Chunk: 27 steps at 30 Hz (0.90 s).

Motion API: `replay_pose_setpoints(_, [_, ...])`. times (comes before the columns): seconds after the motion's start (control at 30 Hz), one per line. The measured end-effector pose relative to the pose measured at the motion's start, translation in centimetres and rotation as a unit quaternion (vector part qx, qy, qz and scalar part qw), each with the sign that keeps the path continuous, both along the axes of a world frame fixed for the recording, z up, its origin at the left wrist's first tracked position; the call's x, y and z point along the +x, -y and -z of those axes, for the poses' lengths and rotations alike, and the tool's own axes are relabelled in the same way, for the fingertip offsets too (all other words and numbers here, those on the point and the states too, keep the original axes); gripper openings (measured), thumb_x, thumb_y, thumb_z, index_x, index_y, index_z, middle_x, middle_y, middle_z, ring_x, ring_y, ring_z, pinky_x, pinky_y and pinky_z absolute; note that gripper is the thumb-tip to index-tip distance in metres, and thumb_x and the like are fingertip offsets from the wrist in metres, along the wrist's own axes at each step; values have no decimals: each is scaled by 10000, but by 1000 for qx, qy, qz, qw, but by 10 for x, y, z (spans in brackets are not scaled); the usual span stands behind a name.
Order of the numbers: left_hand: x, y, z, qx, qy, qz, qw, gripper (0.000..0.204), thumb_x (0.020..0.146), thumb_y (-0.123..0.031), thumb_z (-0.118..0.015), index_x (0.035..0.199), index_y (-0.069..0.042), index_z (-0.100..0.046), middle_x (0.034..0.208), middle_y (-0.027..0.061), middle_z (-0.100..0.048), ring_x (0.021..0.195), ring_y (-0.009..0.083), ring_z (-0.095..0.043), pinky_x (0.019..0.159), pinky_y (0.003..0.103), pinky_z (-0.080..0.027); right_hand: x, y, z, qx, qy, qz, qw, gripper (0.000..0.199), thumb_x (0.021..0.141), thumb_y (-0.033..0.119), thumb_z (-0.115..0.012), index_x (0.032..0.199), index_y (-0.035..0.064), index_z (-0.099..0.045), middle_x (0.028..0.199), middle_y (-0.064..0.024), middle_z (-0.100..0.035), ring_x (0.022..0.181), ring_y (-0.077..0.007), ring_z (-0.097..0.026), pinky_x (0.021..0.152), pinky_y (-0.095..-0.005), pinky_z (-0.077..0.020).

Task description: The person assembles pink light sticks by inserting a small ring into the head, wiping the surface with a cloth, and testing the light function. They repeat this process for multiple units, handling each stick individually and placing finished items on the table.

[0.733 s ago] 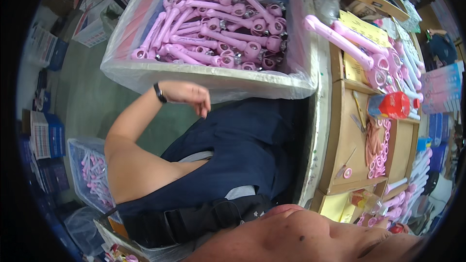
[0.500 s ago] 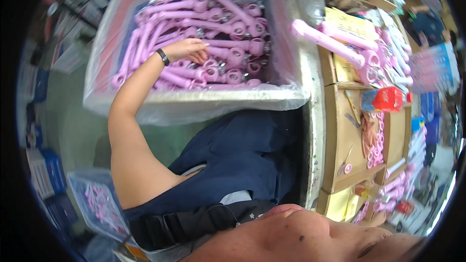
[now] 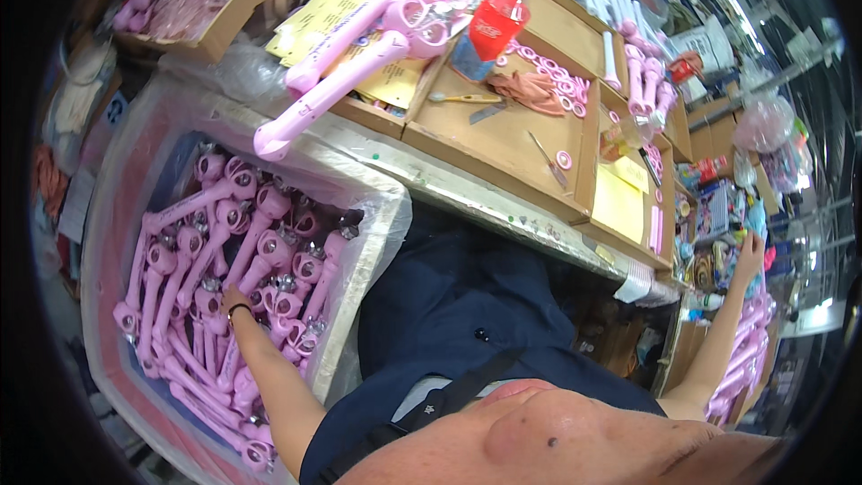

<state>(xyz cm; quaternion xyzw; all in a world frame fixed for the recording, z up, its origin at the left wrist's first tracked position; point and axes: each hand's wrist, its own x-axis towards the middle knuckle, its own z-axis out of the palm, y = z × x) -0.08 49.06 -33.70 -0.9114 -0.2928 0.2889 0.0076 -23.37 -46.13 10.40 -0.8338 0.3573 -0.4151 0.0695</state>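
My left hand [image 3: 233, 296], with a dark band at the wrist, reaches down among pink plastic wand-like handles [image 3: 184, 251] with round ringed heads. They fill a large plastic-lined bin [image 3: 341, 323] at the left. The fingers are partly hidden among the handles, so their grip is unclear. Far to the right, my right hand [image 3: 751, 249] is raised beside colourful small items; it is too small to see what, if anything, it holds. Two pink handles [image 3: 332, 94] lie over the edge of the workbench [image 3: 485, 184].
On the bench, cardboard trays [image 3: 503, 148] hold pink rings [image 3: 579, 99], a peach-coloured cloth [image 3: 530, 92] and small tools. A red-labelled bottle [image 3: 492, 29] stands behind them. A cardboard box [image 3: 215, 36] of pink parts is at the upper left. More handles [image 3: 745, 350] lie at the far right.
The view has turned, bringing the bin to the lower left and more of the bench into sight. My right arm has come into view, stretched right. My left hand stays among the handles.
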Motion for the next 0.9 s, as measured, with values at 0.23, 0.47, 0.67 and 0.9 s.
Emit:
replay_pose_setpoints(0.23, [-42, -14, -55, -190, 6, 82, 978, 731, 671, -266, -714, 1267, -1, -382, 1125, 297, -567, 1059, 414, -562, 894, 465, -449, 197, -141, 46, 32, -60, -332, 941, 223, 865, 106, -588, 1059, 6, -631, 959, -71, -648, 778, -117, -598, 706, -242, -470])
replay_pose_setpoints(0.47, [-131, -24, -147, -182, 98, 65, 976, 591, 529, -186, -759, 1032, 54, -561, 934, 226, -650, 848, 327, -653, 774, 391, -516, 402, -264, 147, -107, -69, -573, 810, 227, 787, 167, -656, 991, 71, -629, 949, -156, -623, 966, -300, -579, 816, -396, -478])
replay_pose_setpoints(0.67, [-208, 51, -243, -426, 259, -208, 841, 450, 625, -33, -677, 1045, 44, -536, 798, 83, -603, 626, 181, -605, 583, 279, -500, 437, -248, 141, -235, -252, -531, 774, 240, 696, 290, -686, 807, 78, -674, 825, -148, -621, 802, -320, -601, 742, -397, -493])
replay_pose_setpoints(0.9, [-212, 192, -287, -539, 514, -200, 636, 632, 742, -54, -654, 1295, 4, -353, 875, 79, -573, 728, 148, -582, 660, 257, -482, 414, -185, 115, 297, 135, -536, 779, 257, 821, 188, -545, 956, -10, -637, 945, -163, -646, 831, -258, -625, 752, -337, -482])
